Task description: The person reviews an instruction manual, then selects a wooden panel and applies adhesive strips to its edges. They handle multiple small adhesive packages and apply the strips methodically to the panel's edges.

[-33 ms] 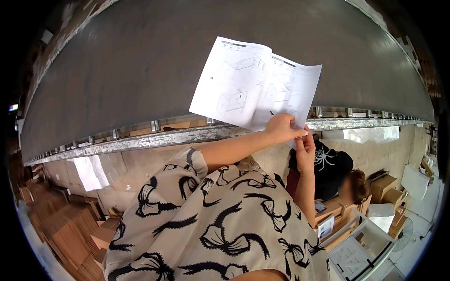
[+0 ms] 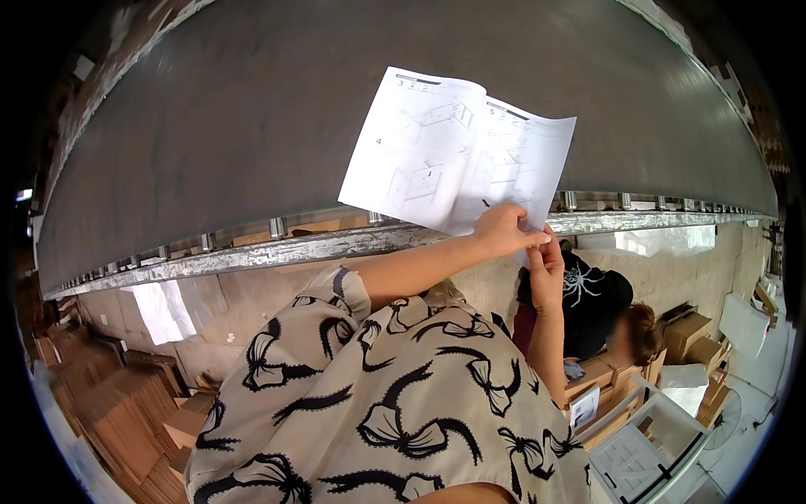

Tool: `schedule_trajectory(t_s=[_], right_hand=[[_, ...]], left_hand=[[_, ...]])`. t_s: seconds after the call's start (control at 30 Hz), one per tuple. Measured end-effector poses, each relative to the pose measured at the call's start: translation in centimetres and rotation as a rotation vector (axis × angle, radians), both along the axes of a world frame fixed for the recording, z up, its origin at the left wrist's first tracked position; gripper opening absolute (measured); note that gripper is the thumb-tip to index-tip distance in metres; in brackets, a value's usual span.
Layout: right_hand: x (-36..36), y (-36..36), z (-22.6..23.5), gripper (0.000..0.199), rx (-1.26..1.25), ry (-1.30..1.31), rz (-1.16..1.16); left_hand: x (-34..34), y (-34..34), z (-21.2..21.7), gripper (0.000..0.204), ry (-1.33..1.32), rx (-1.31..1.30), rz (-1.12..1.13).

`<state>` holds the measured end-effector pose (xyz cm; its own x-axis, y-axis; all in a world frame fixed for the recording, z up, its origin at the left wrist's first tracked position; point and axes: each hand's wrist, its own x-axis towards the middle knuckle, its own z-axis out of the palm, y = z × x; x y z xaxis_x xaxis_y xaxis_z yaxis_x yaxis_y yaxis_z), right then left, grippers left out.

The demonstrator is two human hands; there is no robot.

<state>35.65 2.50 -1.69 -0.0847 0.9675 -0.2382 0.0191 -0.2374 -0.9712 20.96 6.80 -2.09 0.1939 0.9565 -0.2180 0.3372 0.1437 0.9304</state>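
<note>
An assembly instruction booklet [image 2: 403,139], white with line drawings of furniture parts, is spread out in front of me over the dark belt. My left hand [image 2: 504,230] reaches across to the lower edge of its right page and pinches the paper. Close beside it, my right hand [image 2: 547,262] has its fingers closed on the same lower corner. The fingertips of both hands meet there, and part of the corner is hidden behind them. The left page carries no hand and bends slightly along the middle fold.
The wide dark conveyor belt [image 2: 252,109] has a worn metal rail [image 2: 327,244] with rollers along its near side. A person in a black top [image 2: 600,294] is at my right. Flat cardboard [image 2: 117,412] is stacked lower left; cartons and a white-grey cabinet panel [image 2: 630,462] stand lower right.
</note>
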Motion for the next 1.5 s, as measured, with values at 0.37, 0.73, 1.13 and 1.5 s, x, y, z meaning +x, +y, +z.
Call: schedule_trajectory(t_s=[0.37, 0.73, 1.13, 1.5], right_hand=[[0.5, 0.4, 0.2, 0.053, -0.049, 0.031, -0.001], [1.4, 0.3, -0.5, 0.056, -0.087, 0.074, -0.009], [1.8, 0.7, -0.5, 0.054, -0.119, 0.100, -0.020], [3.8, 1.2, -3.1, 0.026, -0.088, -0.104, -0.135]], left_hand=[[0.6, 0.5, -1.3, 0.057, -0.049, -0.046, -0.014], [1.1, 0.6, -1.9, 0.044, -0.101, -0.061, -0.053], [1.4, 0.7, -3.5, 0.028, -0.251, -0.266, 0.013], [-2.8, -0.3, -2.1, 0.020, -0.139, -0.051, 0.173]])
